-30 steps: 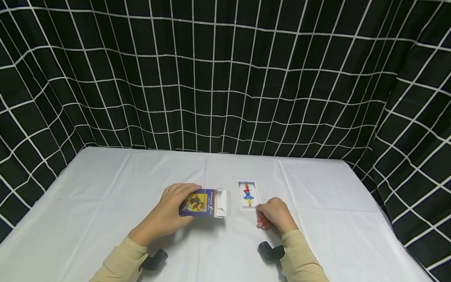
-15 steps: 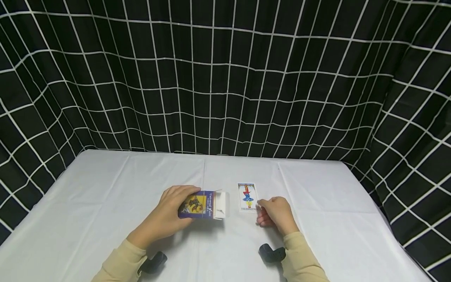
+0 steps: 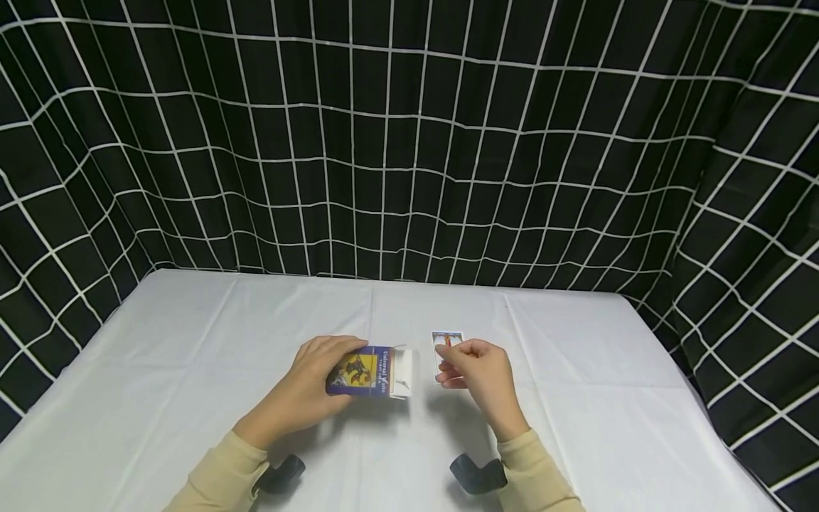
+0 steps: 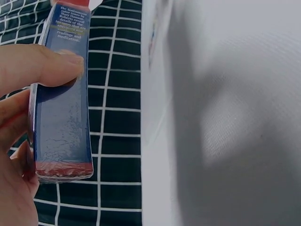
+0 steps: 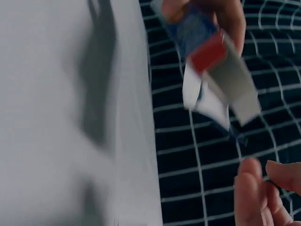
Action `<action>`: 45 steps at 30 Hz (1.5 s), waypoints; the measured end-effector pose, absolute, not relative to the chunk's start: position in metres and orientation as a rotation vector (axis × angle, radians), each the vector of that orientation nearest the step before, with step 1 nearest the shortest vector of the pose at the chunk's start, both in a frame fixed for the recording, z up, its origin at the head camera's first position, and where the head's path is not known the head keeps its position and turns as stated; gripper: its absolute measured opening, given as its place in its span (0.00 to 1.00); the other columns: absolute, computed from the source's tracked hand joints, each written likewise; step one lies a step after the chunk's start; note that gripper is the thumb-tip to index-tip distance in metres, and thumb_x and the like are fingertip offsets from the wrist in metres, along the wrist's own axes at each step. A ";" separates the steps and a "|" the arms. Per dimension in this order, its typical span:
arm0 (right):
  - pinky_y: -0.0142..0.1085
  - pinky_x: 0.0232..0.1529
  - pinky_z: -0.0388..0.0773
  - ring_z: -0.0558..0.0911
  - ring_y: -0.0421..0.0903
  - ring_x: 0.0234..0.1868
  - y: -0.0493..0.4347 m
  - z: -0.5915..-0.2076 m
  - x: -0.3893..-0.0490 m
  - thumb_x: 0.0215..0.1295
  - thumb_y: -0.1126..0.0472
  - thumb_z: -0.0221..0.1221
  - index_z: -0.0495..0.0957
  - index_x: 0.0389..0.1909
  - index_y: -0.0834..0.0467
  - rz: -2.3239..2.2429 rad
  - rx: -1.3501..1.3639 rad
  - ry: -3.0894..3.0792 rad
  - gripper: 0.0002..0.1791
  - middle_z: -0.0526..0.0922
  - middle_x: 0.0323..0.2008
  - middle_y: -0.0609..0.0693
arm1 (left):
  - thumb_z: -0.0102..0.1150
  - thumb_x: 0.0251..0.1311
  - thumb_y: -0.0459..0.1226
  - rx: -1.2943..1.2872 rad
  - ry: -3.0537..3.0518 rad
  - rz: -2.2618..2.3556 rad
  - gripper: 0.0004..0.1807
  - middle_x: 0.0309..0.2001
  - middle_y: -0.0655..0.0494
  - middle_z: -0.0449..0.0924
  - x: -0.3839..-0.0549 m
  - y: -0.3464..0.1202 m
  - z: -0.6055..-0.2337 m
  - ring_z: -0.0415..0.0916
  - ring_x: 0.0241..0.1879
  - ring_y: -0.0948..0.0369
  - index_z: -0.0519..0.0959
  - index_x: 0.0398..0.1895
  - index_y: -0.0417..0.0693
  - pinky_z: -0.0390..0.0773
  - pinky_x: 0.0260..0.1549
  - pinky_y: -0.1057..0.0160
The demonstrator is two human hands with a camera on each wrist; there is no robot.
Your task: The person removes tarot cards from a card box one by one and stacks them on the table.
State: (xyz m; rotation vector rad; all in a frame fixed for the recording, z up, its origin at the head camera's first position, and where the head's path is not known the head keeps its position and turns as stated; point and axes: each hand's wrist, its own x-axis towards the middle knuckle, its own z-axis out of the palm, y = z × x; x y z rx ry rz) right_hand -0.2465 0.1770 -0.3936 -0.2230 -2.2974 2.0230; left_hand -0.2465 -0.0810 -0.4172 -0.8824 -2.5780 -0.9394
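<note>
My left hand (image 3: 313, 384) grips a blue tarot card box (image 3: 358, 370) above the table, fingers over its far side and thumb on the near side. In the left wrist view the thumb presses the narrow printed side of the box (image 4: 63, 122). Its flap end (image 5: 211, 103) stands open to the right, white inside. One tarot card (image 3: 446, 337) lies face up to the right of the box. Over that card hovers my right hand (image 3: 483, 370), hiding most of it. Thumb and fingers are loosely bent and apart, with nothing seen between them.
A white cloth covers the table (image 3: 211, 341). Black curtain with a white grid (image 3: 409, 142) hangs behind and at both sides. Dark wrist-worn devices (image 3: 476, 473) jut inward from both sleeves.
My right hand has left the card's lower right corner and moved up and left over it, closer to the box. The left hand and the box have barely moved.
</note>
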 end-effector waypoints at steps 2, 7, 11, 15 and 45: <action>0.40 0.28 0.82 0.83 0.47 0.21 0.170 -0.392 -0.242 0.53 0.63 0.64 0.78 0.29 0.68 2.031 -0.185 -2.301 0.10 0.82 0.23 0.55 | 0.70 0.36 0.34 -0.888 -2.579 -0.938 0.40 0.58 0.61 0.71 -0.247 -0.081 -0.417 0.64 0.57 0.59 0.68 0.61 0.54 0.57 0.62 0.51; 0.40 0.29 0.82 0.83 0.46 0.24 0.154 -0.388 -0.230 0.50 0.65 0.65 0.79 0.30 0.67 2.023 -0.105 -2.334 0.09 0.82 0.24 0.53 | 0.70 0.36 0.34 -0.904 -2.565 -0.941 0.40 0.58 0.61 0.72 -0.245 -0.080 -0.419 0.64 0.57 0.60 0.69 0.60 0.54 0.57 0.62 0.51; 0.38 0.30 0.82 0.83 0.46 0.25 0.148 -0.387 -0.224 0.50 0.65 0.66 0.80 0.29 0.66 2.022 -0.046 -2.365 0.09 0.82 0.25 0.54 | 0.70 0.36 0.34 -0.905 -2.565 -0.940 0.40 0.58 0.61 0.72 -0.244 -0.080 -0.419 0.64 0.57 0.60 0.69 0.60 0.54 0.57 0.62 0.51; 0.38 0.31 0.82 0.83 0.46 0.27 0.147 -0.386 -0.226 0.50 0.65 0.66 0.81 0.30 0.65 2.005 -0.028 -2.381 0.08 0.83 0.26 0.54 | 0.70 0.37 0.34 -0.914 -2.552 -0.931 0.40 0.58 0.62 0.71 -0.245 -0.079 -0.417 0.64 0.57 0.61 0.68 0.60 0.55 0.58 0.61 0.52; 0.36 0.30 0.82 0.82 0.43 0.26 0.142 -0.399 -0.230 0.48 0.67 0.66 0.80 0.32 0.68 1.998 -0.032 -2.393 0.10 0.84 0.26 0.57 | 0.70 0.37 0.34 -0.944 -2.552 -0.955 0.40 0.58 0.61 0.72 -0.241 -0.071 -0.418 0.63 0.57 0.60 0.68 0.61 0.55 0.58 0.61 0.51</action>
